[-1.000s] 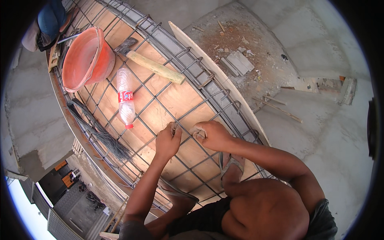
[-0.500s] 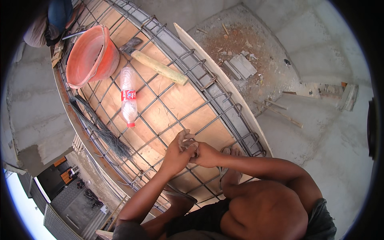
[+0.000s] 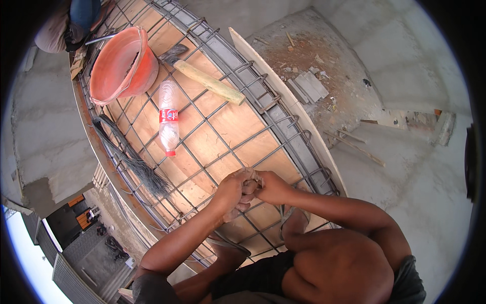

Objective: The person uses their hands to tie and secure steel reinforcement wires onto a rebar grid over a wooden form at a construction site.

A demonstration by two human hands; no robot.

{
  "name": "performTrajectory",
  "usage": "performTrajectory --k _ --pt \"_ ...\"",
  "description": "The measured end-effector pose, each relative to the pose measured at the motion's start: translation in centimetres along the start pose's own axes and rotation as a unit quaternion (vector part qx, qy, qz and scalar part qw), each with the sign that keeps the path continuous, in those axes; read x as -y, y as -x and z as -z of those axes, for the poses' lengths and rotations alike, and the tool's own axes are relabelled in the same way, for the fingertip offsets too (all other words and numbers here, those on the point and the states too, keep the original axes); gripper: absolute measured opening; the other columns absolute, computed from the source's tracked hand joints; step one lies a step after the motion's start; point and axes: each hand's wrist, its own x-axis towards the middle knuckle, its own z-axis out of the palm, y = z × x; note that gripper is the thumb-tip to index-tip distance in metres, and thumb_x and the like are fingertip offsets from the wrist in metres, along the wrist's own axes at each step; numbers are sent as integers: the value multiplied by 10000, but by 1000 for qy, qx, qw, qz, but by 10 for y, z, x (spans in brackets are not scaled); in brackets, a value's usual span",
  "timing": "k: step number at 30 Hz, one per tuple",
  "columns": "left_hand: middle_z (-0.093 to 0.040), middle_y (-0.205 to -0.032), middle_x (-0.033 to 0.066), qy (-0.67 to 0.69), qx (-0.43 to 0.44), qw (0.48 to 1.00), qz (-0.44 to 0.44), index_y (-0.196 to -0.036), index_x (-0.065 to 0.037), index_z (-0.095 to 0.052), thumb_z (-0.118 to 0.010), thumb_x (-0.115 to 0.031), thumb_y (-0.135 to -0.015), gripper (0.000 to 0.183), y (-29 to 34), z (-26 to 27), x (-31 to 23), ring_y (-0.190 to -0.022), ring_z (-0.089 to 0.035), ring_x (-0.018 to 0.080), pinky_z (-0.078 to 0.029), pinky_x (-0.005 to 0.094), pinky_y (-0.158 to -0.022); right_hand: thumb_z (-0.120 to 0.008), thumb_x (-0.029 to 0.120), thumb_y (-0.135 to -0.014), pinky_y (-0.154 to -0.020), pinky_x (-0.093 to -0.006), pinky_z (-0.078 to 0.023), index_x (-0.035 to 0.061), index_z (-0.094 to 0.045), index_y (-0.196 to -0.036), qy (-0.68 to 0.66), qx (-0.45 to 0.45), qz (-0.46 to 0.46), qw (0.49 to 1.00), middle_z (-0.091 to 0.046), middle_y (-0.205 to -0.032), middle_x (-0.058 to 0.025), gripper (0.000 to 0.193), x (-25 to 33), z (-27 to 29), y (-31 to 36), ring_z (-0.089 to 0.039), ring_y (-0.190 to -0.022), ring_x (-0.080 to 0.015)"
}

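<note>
My left hand (image 3: 235, 191) and my right hand (image 3: 273, 187) meet above the rebar grid (image 3: 206, 119), fingers curled and touching each other. Whatever lies between the fingertips, if anything, is hidden or too small to name. Beyond them a plastic bottle (image 3: 168, 133) with a red cap and red label rests on its side on the grid. A hammer (image 3: 207, 81) with a pale wooden handle lies farther off. To the left, a bundle of dark tie wire (image 3: 132, 161) is spread along the grid's edge.
An orange bucket (image 3: 124, 68) stands at the far left, near another person's leg (image 3: 83, 15). Plywood (image 3: 202, 139) lies under the bars. Bent rebar ends (image 3: 304, 136) stick up along the right edge, beside an upright board (image 3: 283, 93). Rubble (image 3: 309, 86) covers a lower floor.
Both hands stay together while their fingers have shifted; my left fingers are now curled in more tightly. The whole scene has slid slightly right in view.
</note>
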Motion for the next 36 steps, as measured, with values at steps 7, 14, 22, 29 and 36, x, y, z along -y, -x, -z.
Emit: performTrajectory --k 7,14,22,29,36 --pt "-300 -644 -57 216 -50 972 -83 -978 -112 -550 -406 -315 -1115 285 22 -53 37 -502 -242 63 -212 234 -459 -469 150 -1057 -849 -326 -525 22 -595 -1356 -481 113 -155 856 -708 -1052 -123 349 29 17 11 -663 -960 -209" --pt "-525 -732 58 3 4 962 -274 -1042 -44 -592 -446 -216 -1106 235 -5 -81 113 -624 -489 155 -406 310 -588 -509 212 -1067 -578 -276 -403 -2 -541 -1437 -375 146 -239 884 -496 -748 37 429 56 66 -2 -494 -647 -103" --pt "-678 -1024 233 -289 37 823 -487 -1234 11 -651 -521 -139 -1028 286 -29 -58 106 -922 -679 428 -537 429 -829 -593 179 -945 -771 -507 -506 37 -733 -1059 383 -38 37 922 -705 -886 -219 230 115 87 -16 -675 -854 -413" --pt "-690 -954 128 -235 -128 857 -440 -1134 19 -694 -690 -40 -931 211 -44 9 59 -823 -640 191 -509 308 -746 -625 161 -946 -861 -516 -504 42 -730 -1057 482 -93 24 871 -705 -913 -234 193 142 112 1 -653 -914 -456" --pt "-687 -920 111 -277 -213 784 -513 -1086 11 -695 -713 -57 -919 181 -63 32 22 -792 -625 184 -496 312 -702 -651 204 -952 -830 -528 -498 22 -725 -1058 519 -195 74 829 -667 -789 -255 223 152 134 20 -639 -871 -455"
